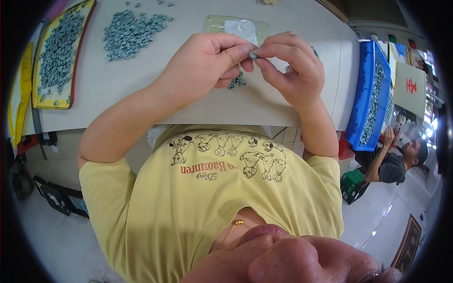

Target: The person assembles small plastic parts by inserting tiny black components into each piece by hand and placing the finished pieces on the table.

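My left hand (207, 59) and my right hand (298, 68) meet above the table, their fingertips almost touching. Between them is a small blue-green piece (254, 55), mostly covered by the fingers. Thumb and forefinger of the right hand pinch it. The left thumb presses against the left forefinger at the piece's other side. Beneath the hands lie several loose pieces of the same colour (237, 81), partly hidden. Just beyond the fingers rests a clear plastic bag (214, 23) with a white sheet and a round clear item (245, 26) on it.
A big heap of blue-green pieces (132, 35) lies at the table's far left. Beside it a yellow tray with a red edge (75, 78) holds more. On the right stands a blue bin (359, 89) of similar pieces. Another person (394, 160) sits beyond it.
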The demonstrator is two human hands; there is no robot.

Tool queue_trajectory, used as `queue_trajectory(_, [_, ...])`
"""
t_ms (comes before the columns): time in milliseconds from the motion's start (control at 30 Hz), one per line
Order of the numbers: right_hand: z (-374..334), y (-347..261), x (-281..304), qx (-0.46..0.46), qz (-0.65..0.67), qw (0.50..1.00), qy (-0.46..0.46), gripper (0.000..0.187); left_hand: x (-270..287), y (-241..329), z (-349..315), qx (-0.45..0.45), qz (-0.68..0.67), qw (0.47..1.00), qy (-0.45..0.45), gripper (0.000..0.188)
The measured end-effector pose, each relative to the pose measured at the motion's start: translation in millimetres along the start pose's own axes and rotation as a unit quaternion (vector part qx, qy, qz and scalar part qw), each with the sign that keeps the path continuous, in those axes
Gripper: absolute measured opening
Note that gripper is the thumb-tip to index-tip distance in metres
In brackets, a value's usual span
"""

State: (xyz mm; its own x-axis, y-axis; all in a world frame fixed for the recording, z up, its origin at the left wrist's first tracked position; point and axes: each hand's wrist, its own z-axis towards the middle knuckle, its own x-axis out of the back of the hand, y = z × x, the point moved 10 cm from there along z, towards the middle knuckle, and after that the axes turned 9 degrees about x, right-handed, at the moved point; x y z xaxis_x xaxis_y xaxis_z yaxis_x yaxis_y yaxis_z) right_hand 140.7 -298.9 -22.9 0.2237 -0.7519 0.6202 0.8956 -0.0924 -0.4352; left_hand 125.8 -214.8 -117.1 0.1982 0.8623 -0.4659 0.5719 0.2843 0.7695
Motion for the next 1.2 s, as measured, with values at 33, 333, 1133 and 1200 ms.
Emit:
queue_trajectory(33, [0, -2, 0, 0.010, -0.037, 0.999, 0.011, 0.025, 2, 1, -1, -0.001, -0.001, 1.000, 0.004, 0.022])
queue_trajectory(333, [2, -7, -15, 0.039, -0.119, 0.992, -0.024, 0.024, 21, 8, -4, -0.044, 0.080, 0.994, 0.057, 0.022])
queue_trajectory(1133, [-5, 10, -28, 0.121, -0.252, 0.954, -0.107, 0.027, 41, 14, -4, -0.118, 0.014, 0.984, 0.131, 0.013])
queue_trajectory(1200, [-4, 9, -22, 0.110, -0.223, 0.967, -0.059, 0.024, 43, 11, -4, -0.107, 0.006, 0.986, 0.129, 0.015])
